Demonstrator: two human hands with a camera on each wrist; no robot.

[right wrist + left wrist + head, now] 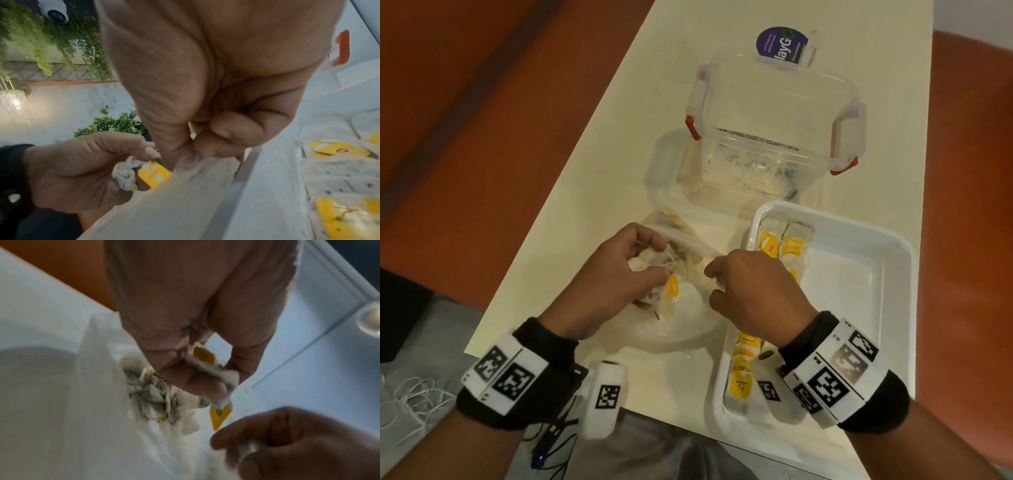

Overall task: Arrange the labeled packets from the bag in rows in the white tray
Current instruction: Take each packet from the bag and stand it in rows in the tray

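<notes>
L hand [616, 270] over the bag [681, 308], near-left of centre on the table [619, 144]. Its grip is curled tight round a bunch of packets [650, 262]; one yellow label [673, 286] hangs below the thumb. L wrist view: fingers [197, 384] closed on crumpled packet paper, 2 yellow labels showing.

R hand [753, 291] just right of the bag, over the left edge of the tray [876, 240]. Grip closed: thumb + forefinger pinch the bag's edge. R wrist view confirms, fingertips [232, 133] pressed together on the plastic film [185, 186]. I see no packet in that hand.

Tray sits near-right on the table. Packets in it lie along its left side in 2 cols: some at the far end [784, 240], more at the near end [744, 373], middle hidden by R hand + wrist. Rest of tray floor bare white.

Far of the bag: clear box w/ red clips [774, 137], purple-labelled item [782, 44] beyond it.
</notes>
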